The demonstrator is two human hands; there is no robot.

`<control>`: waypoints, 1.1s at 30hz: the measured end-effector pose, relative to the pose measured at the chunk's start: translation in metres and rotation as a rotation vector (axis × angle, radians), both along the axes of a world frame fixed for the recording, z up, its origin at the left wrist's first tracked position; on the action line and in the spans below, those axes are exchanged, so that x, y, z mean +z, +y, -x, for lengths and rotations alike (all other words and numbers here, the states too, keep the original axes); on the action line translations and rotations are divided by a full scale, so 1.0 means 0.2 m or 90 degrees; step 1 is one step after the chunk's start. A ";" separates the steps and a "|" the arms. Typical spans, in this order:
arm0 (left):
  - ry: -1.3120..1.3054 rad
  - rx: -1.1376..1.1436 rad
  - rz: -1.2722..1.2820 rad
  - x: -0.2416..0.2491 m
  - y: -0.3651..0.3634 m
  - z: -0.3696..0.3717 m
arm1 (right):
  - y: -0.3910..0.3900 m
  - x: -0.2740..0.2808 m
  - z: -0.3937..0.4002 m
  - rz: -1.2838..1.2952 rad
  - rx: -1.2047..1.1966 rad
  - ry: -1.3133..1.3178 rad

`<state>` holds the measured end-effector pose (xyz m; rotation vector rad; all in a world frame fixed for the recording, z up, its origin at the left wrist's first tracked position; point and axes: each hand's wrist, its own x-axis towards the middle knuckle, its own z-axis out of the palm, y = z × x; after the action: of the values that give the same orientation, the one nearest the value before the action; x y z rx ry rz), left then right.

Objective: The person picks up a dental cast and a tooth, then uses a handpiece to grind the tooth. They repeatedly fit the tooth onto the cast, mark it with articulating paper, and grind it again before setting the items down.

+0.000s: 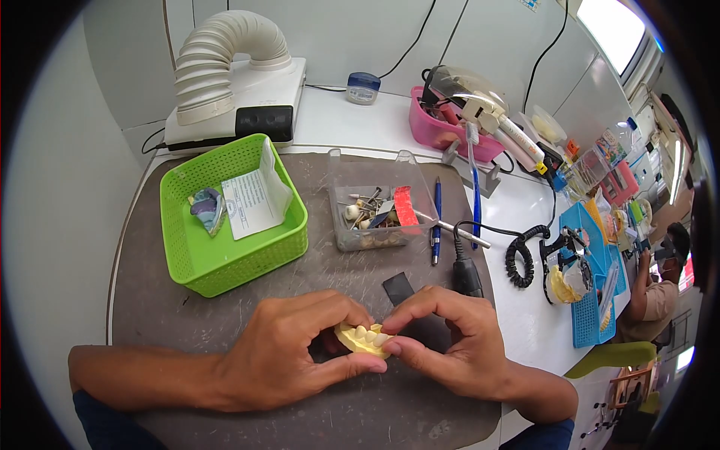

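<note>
A yellow dental cast point(358, 348) with a row of pale teeth is held above the grey mat, low in the middle of the view. My left hand point(294, 346) grips its left side, thumb along the front and fingers behind. On the cast's right end, the thumb and index finger of my right hand point(454, 346) close in a pinch at the teeth. Whether a separate small piece sits between those right fingertips cannot be made out. Just behind my hands, a black flat piece point(398, 288) and a black handpiece point(466, 276) lie on the mat.
A green basket point(238, 269) holds a paper and a bluish lump. Nearby stand a clear box point(375, 238) of small burs, a blue pen point(436, 225) and a toothbrush point(475, 187). An articulator point(568, 274) and blue baskets point(592, 330) are right; a person point(656, 292) sits beyond.
</note>
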<state>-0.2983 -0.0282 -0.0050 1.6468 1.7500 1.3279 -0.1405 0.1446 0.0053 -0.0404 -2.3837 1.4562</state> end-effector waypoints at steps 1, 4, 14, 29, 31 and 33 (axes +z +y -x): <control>0.003 -0.001 -0.024 0.00 0.00 0.00 | 0.00 0.00 0.00 0.000 -0.001 0.000; 0.003 0.001 -0.031 -0.01 0.00 0.00 | 0.00 0.00 0.00 -0.017 0.002 0.005; 0.008 0.003 -0.017 -0.01 0.00 0.00 | 0.01 0.05 0.00 -0.132 0.033 0.039; -0.072 -0.002 0.001 0.01 -0.02 0.00 | 0.00 0.03 -0.02 -0.111 0.002 0.057; -0.122 -0.006 0.011 0.00 -0.02 -0.01 | 0.00 0.04 -0.02 -0.115 0.005 0.061; -0.124 -0.007 0.006 0.01 -0.02 -0.01 | 0.00 0.04 -0.02 -0.125 0.011 0.058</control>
<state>-0.2965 -0.0327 -0.0038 1.4659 1.6283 1.4214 -0.1360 0.1441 0.0127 0.0929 -2.4441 1.1979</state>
